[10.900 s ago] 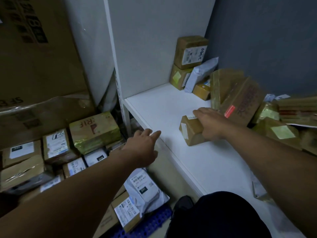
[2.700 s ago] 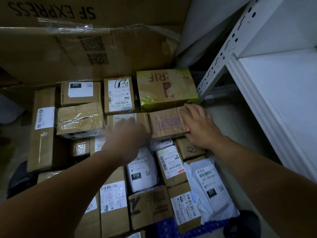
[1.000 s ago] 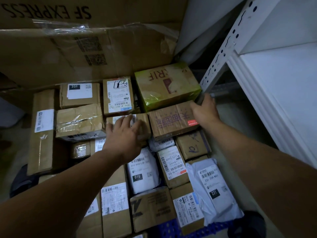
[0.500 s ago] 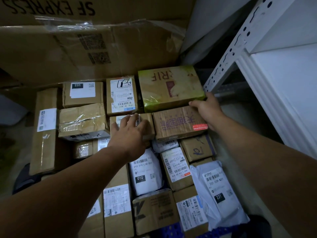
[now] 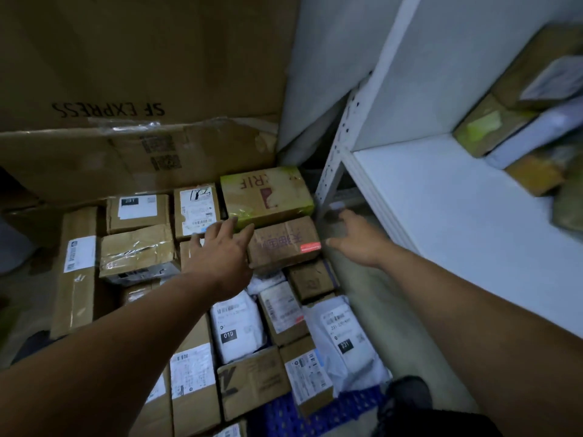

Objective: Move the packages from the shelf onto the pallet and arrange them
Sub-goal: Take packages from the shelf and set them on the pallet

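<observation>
Several taped cardboard boxes and white mailer bags lie packed together on the blue pallet (image 5: 318, 413). A brown box with a red sticker (image 5: 284, 242) lies in front of a green-taped box (image 5: 266, 193). My left hand (image 5: 220, 253) hovers with fingers spread over the boxes just left of the brown box, holding nothing. To the right of that box my right hand (image 5: 356, 239) hangs open, off the box, near the shelf post. More packages (image 5: 517, 121) are stacked at the back right of the white shelf (image 5: 441, 197).
A large flattened SF Express carton (image 5: 126, 89) leans against the wall behind the pallet. The white perforated shelf post (image 5: 339, 152) stands right of the green-taped box. A strip of bare floor (image 5: 388, 313) runs between pallet and shelf. A dark shoe (image 5: 407, 395) shows at bottom.
My right hand has let go of the brown box and drawn away to the right. My left hand has lifted and shifted up. The view has swung toward the shelf.
</observation>
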